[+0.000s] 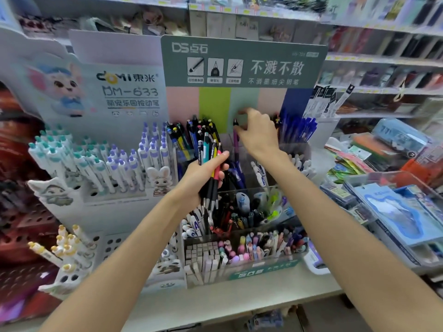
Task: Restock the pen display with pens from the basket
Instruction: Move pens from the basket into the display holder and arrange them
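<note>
While the purple pen (pixel 236 137) stands nearly upright, tip down, over the middle compartment of the pen display (pixel 242 149), my right hand (pixel 257 134) pinches its top end from just beside it on the right. My left hand (pixel 203 174), nearer me and lower left, grips the bundle of pens (pixel 211 168), their long axes running up and away. I judge the purple one only needs lowering straight down.
</note>
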Tool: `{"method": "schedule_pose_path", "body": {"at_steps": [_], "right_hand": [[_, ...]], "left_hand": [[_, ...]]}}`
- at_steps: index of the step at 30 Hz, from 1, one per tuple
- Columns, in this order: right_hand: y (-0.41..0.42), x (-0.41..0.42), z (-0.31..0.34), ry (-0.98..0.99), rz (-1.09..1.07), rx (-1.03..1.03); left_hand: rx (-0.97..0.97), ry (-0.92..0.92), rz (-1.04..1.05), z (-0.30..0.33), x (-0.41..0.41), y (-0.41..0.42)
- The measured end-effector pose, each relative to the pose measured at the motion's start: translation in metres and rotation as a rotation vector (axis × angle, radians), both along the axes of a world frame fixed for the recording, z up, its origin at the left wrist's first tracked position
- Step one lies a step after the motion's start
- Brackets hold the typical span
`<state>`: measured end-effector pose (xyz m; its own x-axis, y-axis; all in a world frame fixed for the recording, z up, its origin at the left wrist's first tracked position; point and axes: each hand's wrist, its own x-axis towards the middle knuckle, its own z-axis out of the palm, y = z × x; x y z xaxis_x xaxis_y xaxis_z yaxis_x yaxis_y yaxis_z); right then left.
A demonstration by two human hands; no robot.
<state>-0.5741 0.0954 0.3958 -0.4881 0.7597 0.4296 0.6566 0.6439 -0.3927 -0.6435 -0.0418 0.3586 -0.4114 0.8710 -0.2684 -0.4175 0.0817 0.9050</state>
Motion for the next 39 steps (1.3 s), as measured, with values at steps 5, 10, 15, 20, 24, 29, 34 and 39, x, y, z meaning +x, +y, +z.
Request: {"method": "schedule_pose_path", "body": {"at_steps": [5,10,15,20,24,29,34,39], "right_hand": [[0.008,-0.005,0.005,-0.081,0.010,-0.112],[0.002,0.003,0.012,0.026,0.044,-0.193],[-0.035,0.033,0.008,0.086,0.130,-0.384],[-0.043,0.056,0.001,0.264,0.234,-0.902],[-0.042,0.066,0.001,0.475,0.223,-0.926],[-0.015,0.068,0.023,0.932,-0.024,-0.437],[-0.001,0.037,0.031,0.534,0.001,0.067],[0.003,0.000,0.012,0.190,0.046,-0.111]], "left_hand": [[-0.003,0.092,0.064,-0.001,0.006,0.001],[0.026,0.101,0.125,-0.004,0.007,0.001],[0.044,0.154,0.054,-0.009,0.009,-0.003],[0.062,0.206,-0.020,-0.008,0.017,-0.006],[0.079,0.152,-0.017,-0.003,0.016,-0.007],[0.037,0.074,0.146,0.000,0.003,-0.006],[0.026,0.037,0.161,0.004,-0.002,-0.008],[0.008,0.062,0.139,0.003,-0.002,-0.007]]}}
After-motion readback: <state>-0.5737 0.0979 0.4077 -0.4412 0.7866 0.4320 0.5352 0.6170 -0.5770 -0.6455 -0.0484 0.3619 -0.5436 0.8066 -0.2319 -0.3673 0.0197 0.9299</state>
